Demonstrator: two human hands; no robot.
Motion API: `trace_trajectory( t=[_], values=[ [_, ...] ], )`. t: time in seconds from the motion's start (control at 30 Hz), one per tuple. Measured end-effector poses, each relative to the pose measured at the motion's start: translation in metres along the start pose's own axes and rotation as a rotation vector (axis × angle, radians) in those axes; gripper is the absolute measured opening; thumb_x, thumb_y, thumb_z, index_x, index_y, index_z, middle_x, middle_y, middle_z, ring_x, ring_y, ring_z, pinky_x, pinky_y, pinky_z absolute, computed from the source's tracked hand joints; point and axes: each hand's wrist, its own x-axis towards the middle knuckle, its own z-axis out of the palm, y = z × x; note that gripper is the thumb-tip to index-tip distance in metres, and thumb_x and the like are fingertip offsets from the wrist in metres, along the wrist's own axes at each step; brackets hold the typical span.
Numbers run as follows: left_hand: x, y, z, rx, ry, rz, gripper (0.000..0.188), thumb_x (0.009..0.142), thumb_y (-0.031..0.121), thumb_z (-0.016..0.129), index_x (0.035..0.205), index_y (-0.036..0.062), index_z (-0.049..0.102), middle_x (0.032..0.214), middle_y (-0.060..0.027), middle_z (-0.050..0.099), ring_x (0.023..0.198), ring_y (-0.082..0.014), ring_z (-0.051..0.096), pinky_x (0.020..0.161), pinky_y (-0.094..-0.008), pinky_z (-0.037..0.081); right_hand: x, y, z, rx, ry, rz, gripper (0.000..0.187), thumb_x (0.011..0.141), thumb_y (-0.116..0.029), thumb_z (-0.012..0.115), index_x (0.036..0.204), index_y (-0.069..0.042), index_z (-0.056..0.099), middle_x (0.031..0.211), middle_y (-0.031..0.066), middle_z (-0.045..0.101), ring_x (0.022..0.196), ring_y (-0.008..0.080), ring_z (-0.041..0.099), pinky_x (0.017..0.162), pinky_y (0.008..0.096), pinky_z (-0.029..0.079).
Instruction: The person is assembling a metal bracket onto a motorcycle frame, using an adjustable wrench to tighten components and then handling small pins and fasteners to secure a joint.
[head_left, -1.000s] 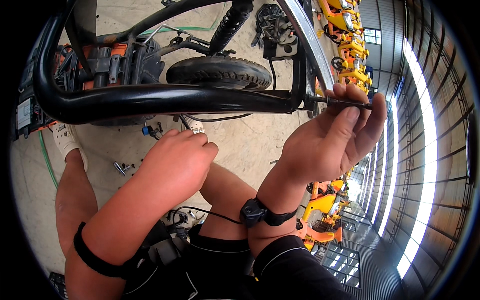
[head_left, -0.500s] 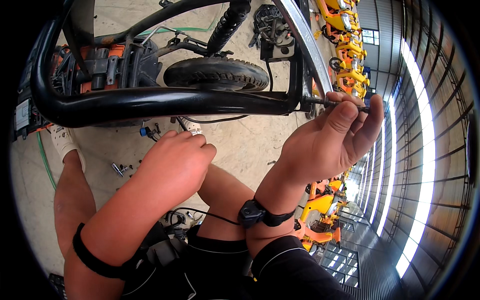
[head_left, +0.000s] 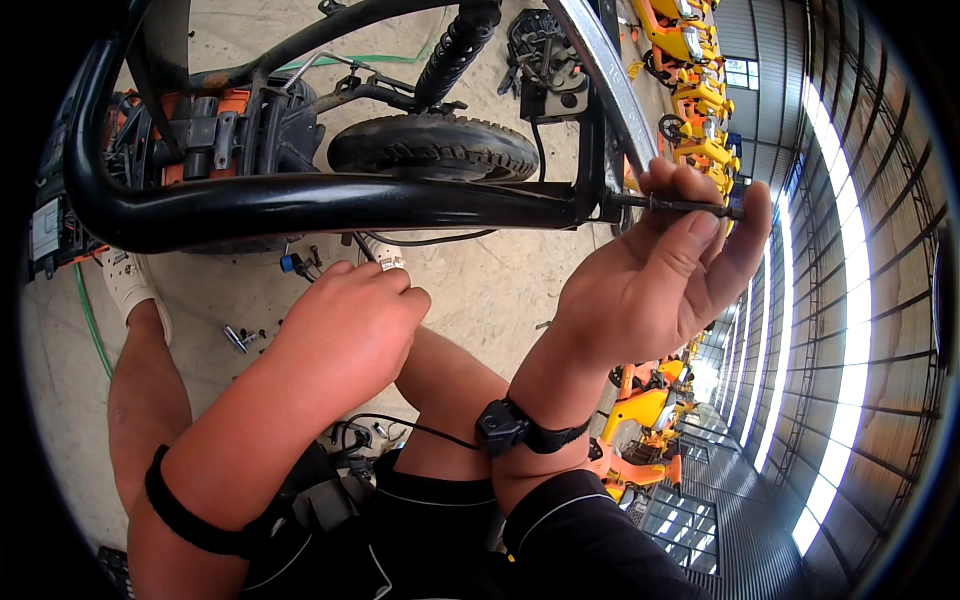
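A long, thin dark bolt [head_left: 632, 203] sticks out from the right end of a black tubular frame [head_left: 380, 207]. My right hand [head_left: 650, 280] pinches it between thumb and fingers, with the little finger stretched out near the bolt's outer end. Lower and to the left, my left hand [head_left: 350, 320] is closed in a loose fist in front of the frame, its knuckles up. Its fingertips are turned away, so whatever it may hold is hidden. A silver metal bar [head_left: 612, 85] slants down from the top toward my right fingers.
Behind the tube lie a black tyre [head_left: 430, 148] and a coil spring shock absorber [head_left: 458, 55]. An orange and black motor unit [head_left: 215, 135] sits left. Loose sockets [head_left: 235, 338] lie on the concrete floor. Yellow scooters [head_left: 700, 110] line the right side.
My right thumb has slid down and the fingers have shifted up along the bolt, so more of it shows. The left hand has barely moved.
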Motion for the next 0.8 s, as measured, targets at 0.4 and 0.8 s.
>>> trace_trajectory(
  t=[0.4,0.8],
  values=[
    [0.0018,-0.0028,-0.0006,0.013,-0.001,0.0,0.011,0.083,0.01,0.069,0.093,0.0044,0.072,0.09,-0.0096,0.067,0.093,-0.0319,0.065,0.084,-0.0434,0.051,0.0018,0.0019,-0.0038,-0.002,0.032,-0.009,0.039,0.107,-0.014,0.058,0.143,-0.002,0.049,0.108,0.0144,0.069,0.099,0.0216,0.066,0.092,0.0358,0.054],
    [0.0036,-0.0034,0.0016,0.016,-0.016,-0.014,0.012,0.083,0.01,0.07,0.094,0.0053,0.072,0.091,-0.0092,0.067,0.095,-0.0315,0.066,0.087,-0.0435,0.051,0.0016,0.0006,-0.0017,-0.007,0.067,-0.01,0.038,0.105,-0.008,0.059,0.141,0.0,0.049,0.11,0.0143,0.066,0.096,0.0199,0.064,0.09,0.0343,0.054]
  ],
)
